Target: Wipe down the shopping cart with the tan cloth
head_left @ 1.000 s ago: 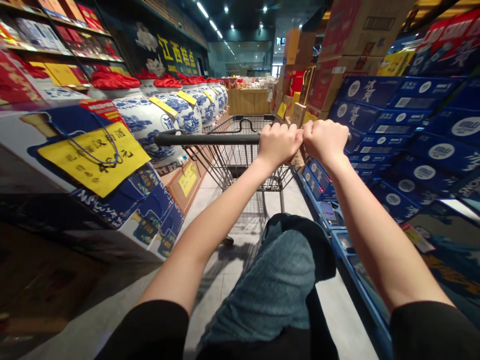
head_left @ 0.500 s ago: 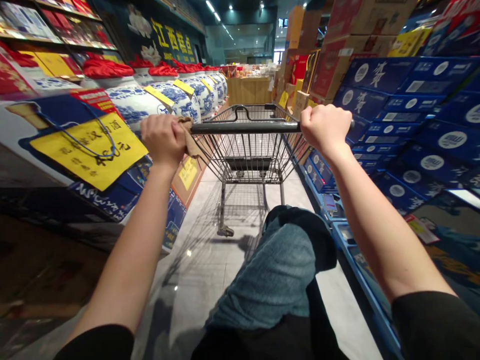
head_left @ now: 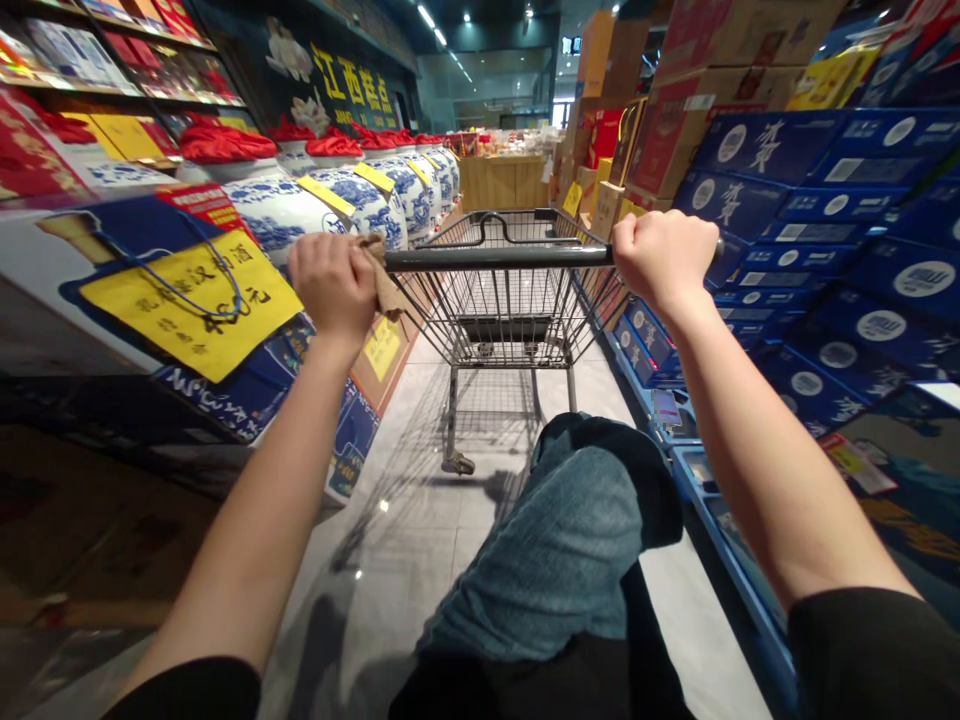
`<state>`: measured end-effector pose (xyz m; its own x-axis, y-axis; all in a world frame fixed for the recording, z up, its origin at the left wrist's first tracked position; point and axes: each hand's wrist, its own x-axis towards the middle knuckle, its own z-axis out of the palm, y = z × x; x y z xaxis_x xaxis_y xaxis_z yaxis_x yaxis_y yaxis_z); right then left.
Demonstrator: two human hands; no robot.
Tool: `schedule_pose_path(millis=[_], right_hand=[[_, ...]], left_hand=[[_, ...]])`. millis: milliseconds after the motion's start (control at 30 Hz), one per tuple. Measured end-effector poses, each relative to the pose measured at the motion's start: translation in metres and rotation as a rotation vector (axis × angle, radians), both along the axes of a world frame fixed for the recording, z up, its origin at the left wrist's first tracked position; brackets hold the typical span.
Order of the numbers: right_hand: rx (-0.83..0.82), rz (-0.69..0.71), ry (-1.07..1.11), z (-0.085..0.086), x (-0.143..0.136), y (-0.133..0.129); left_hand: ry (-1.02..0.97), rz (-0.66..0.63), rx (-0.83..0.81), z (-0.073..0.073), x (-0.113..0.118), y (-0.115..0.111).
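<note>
A dark metal shopping cart [head_left: 510, 300] stands in front of me, with its basket of wire mesh and its handlebar [head_left: 495, 258] running across. My left hand [head_left: 334, 285] is closed at the bar's left end, with a brown cloth [head_left: 386, 285] pinched between hand and bar; the cloth's loose end hangs down. Around the bar's right end, the fingers of my right hand [head_left: 664, 255] are wrapped in a fist. Nothing shows inside the basket. A front or rear caster [head_left: 459, 463] rests on the floor below.
Stacked blue cartons [head_left: 757, 220] line the right side, above a blue ledge [head_left: 731, 540]. On the left stand a boxed display with a yellow price sign [head_left: 195, 300] and several blue-and-white jars [head_left: 277, 205] with red cloth tops. A wooden counter [head_left: 502, 183] lies ahead.
The view has shifted slightly, so the cart, hands and shelves all sit a little farther right in the picture. Both hands keep their hold.
</note>
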<state>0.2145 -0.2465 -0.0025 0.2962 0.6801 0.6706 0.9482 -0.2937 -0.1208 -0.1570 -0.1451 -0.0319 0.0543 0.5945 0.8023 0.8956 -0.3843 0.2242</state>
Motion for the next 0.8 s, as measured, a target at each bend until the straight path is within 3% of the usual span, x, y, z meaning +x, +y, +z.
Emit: schedule_pose_path(millis=[67,200,333,467,600,800], right_hand=[[0.018,0.009,-0.004,-0.001,-0.001,0.0],[-0.015,-0.016,0.011,0.0,0.001,-0.002],[-0.044,-0.021,0.013,0.003,0.001,-0.006],[-0.069,-0.011,0.002,0.002,-0.008,-0.004],[0.016,0.035,-0.015,-0.002,-0.016,-0.001],[0.054,0.007,0.008,-0.002,-0.02,-0.005]], left_hand=[[0.02,0.02,0.004,0.0,0.018,-0.006],[0.186,-0.127,0.021,-0.001,0.037,-0.015],[0.272,-0.252,-0.01,0.0,0.002,-0.003],[0.064,-0.156,0.01,-0.002,-0.02,0.007],[-0.078,-0.027,-0.016,-0.002,0.016,-0.005],[0.104,-0.245,0.055,-0.006,0.095,-0.036]])
